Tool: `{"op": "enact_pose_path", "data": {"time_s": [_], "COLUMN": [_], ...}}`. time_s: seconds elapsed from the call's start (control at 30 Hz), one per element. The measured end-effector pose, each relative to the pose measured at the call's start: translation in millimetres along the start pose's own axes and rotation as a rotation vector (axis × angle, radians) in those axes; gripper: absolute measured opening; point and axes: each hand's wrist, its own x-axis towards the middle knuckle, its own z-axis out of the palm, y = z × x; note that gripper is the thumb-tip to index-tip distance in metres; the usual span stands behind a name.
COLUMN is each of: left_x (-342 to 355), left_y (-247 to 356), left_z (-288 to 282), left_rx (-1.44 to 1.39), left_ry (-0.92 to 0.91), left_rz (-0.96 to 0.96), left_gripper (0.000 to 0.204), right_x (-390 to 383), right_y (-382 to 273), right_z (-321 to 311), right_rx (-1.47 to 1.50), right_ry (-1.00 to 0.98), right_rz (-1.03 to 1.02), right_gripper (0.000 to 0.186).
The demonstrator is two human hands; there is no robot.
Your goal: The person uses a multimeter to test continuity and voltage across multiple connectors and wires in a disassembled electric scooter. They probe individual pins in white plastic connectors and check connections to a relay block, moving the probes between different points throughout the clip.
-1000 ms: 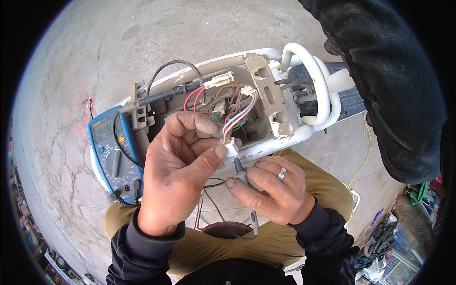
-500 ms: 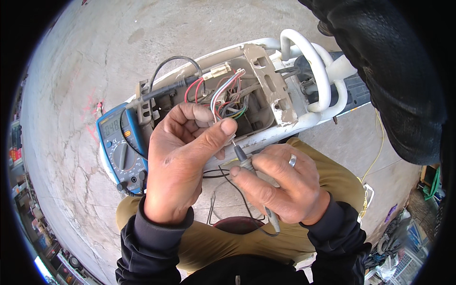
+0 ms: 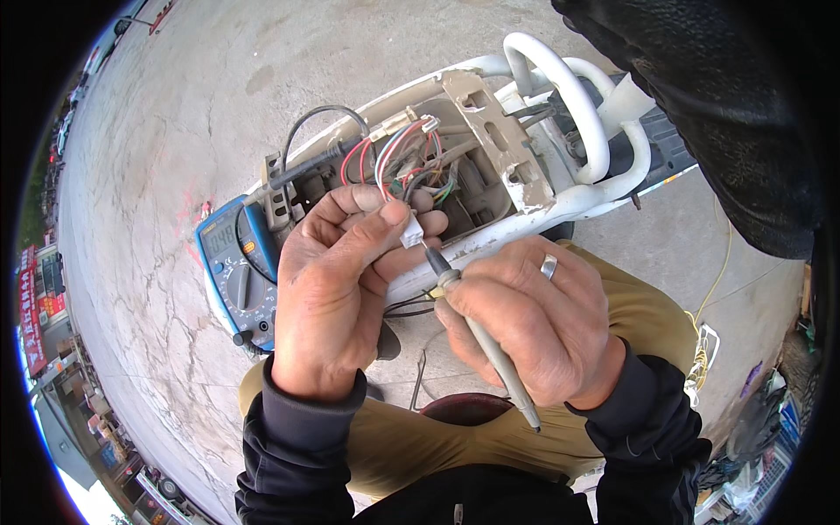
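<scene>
Between thumb and fingers my left hand (image 3: 337,271) pinches a small white plug connector (image 3: 412,233), whose thin wires run back toward the frame. My right hand (image 3: 534,324) grips a grey multimeter probe (image 3: 494,347) like a pen, its metal tip at the connector's open face. A second, black probe (image 3: 308,164) lies across the frame's left end, its cable looping up to a pale connector (image 3: 393,124) with red wires. The blue multimeter (image 3: 242,273) leans against that end, its dial and lit digits showing. Red, white, blue and green wires (image 3: 407,149) spill from the open compartment.
A white vehicle frame (image 3: 582,203) with bent tubes (image 3: 560,87) stretches to the right; a tan slotted bracket (image 3: 496,136) crosses it. A large black padded object (image 3: 726,122) overhangs at upper right. Clutter (image 3: 761,446) lies at lower right, with a yellow cord (image 3: 717,289) on the concrete.
The connector has come into view from behind my left thumb, its face turned toward the probe. My right hand holds the probe more upright against it. The whole view has shifted slightly.
</scene>
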Motion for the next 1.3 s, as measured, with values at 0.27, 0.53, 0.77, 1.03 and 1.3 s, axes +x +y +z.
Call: {"op": "enact_pose_path", "data": {"time_s": [0.27,0.53,0.77,1.03,1.3], "left_x": [-4.2,-2.2,-1.1,-0.4,-0.2], "left_y": [-1.0,-1.0,-1.1,1.3,-0.3], "left_z": [3.6,1.7,1.2,0.6,3.0], "left_rx": [0.038,0.018,0.043,0.025,0.167], "left_ry": [-0.048,-0.069,-0.084,-0.125,-0.097], "left_rz": [0.015,-0.001,-0.002,-0.004,0.012], "left_gripper": [0.032,0.030,0.031,0.035,0.039], "right_x": [0.4,1.5,5.3,6.6,10.3], "right_y": [-7.9,-8.1,-11.3,-10.0,-7.2], "right_z": [-0.9,16.6,24.5,24.7,23.1], "right_rx": [-0.159,-0.152,-0.183,-0.223,-0.173], "right_ry": [-0.147,-0.111,-0.074,-0.098,-0.143], "right_rz": [-0.069,-0.076,-0.098,-0.131,-0.111], "right_gripper": [0.038,0.030,0.028,0.029,0.020]}}
